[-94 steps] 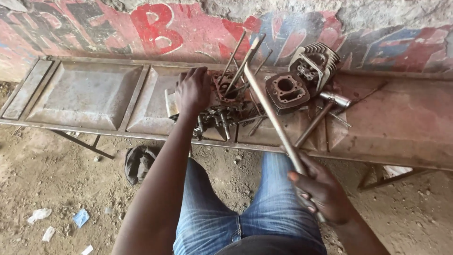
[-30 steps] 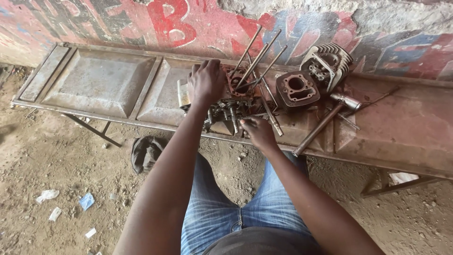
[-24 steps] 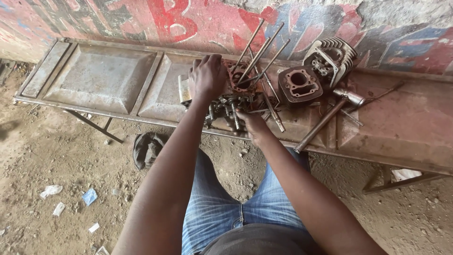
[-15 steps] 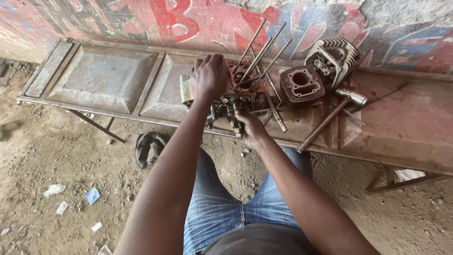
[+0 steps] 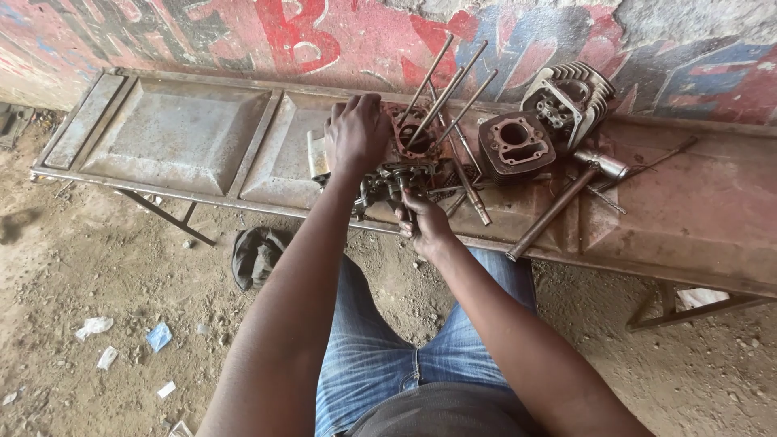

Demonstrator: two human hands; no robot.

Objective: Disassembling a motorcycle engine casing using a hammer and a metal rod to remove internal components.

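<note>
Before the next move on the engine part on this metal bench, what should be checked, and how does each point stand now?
1. Left hand steadying the engine case: ok.
2. Right hand on the part's near side: ok; what it grips, cannot tell.
3. Long studs clear of both hands: ok.
4. Cylinder and finned cylinder head set apart on the bench: ok.
5. Long-handled hammer within reach: ok.

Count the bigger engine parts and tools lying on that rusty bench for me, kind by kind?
Finned cylinder head: 1
Round cylinder block: 1
Engine case with long studs, under the left hand: 1
Hammer-like tool: 1
Loose rod: 1
Small metal part by the right hand: 1
Total: 6
</note>
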